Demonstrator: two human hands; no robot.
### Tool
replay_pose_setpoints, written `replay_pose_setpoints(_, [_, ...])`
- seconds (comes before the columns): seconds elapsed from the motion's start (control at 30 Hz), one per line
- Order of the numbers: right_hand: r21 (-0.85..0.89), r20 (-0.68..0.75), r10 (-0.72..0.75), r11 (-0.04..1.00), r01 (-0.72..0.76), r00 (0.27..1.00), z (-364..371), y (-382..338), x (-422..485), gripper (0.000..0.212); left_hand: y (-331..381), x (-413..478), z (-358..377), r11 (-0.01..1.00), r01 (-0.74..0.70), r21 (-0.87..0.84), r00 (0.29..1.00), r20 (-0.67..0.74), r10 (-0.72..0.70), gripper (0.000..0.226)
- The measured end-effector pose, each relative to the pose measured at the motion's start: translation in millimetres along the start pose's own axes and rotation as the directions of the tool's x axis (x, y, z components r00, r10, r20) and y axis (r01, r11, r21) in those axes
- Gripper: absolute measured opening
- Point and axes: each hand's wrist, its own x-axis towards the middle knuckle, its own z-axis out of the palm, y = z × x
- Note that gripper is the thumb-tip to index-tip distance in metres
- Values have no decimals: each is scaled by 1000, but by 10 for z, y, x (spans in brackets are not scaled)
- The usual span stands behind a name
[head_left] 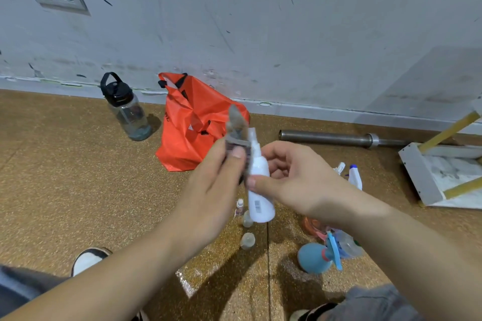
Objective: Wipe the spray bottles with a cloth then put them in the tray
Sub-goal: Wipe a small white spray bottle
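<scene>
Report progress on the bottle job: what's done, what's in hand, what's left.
Done: nothing visibly; the part of the tray in view shows no bottles. In hand: the right hand holds a white spray bottle while the left hand presses a cloth against it. Left: the blue bottle, small clear bottles and white trigger bottle on the floor.

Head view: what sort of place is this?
Probably a gym or workout room. A long steel barbell lies along the scuffed grey wall, the speckled brown floor looks like rubber matting, and a large clear water bottle with a black lid stands nearby.
</scene>
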Motion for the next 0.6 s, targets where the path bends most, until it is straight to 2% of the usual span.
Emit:
replay_pose_setpoints(0.07, [-88, -7, -52, 995, 51, 999, 69, 12, -24, 22, -27, -8, -10, 996, -74, 55, 993, 101, 68, 25])
replay_pose_setpoints(0.13, [-203, -37, -81, 977, 72, 996, 130, 45, -40, 25, -65, 0, 10, 1000, -25, 18, 995, 93, 24, 26])
replay_pose_setpoints(0.17, [-201, -52, -72, 978, 60, 996, 144, 54, -42, 26, -70, 6, 23, 999, 20, -38, 997, 69, -17, 23])
replay_pose_setpoints(0.27, [-28, -66, 16, 999, -18, 998, 119, 23, -30, 26, -106, 102, 18, 935, 223, -278, 968, -48, -245, 25])
replay_pose_setpoints(0.33, [85, -58, 66, 994, -61, 996, 71, -11, -18, 23, -157, 172, -1, 783, 382, -490, 903, 18, -429, 37])
replay_pose_setpoints(0.37, [142, -63, 94, 986, -84, 994, 47, -19, -11, 23, -155, 170, 2, 723, 447, -527, 871, 73, -485, 44])
replay_pose_setpoints(0.43, [222, -100, 141, 968, -117, 985, 19, -22, 3, 26, -189, 144, 37, 727, 524, -443, 847, 182, -500, 47])
replay_pose_setpoints(0.5, [256, -142, 176, 957, -136, 974, 25, -11, 8, 29, -195, 48, 87, 729, 579, -366, 815, 259, -518, 40])
replay_pose_setpoints(0.6, [201, -144, 194, 966, -163, 970, 15, 16, 22, 34, -200, -57, 98, 656, 640, -399, 768, 306, -563, 42])
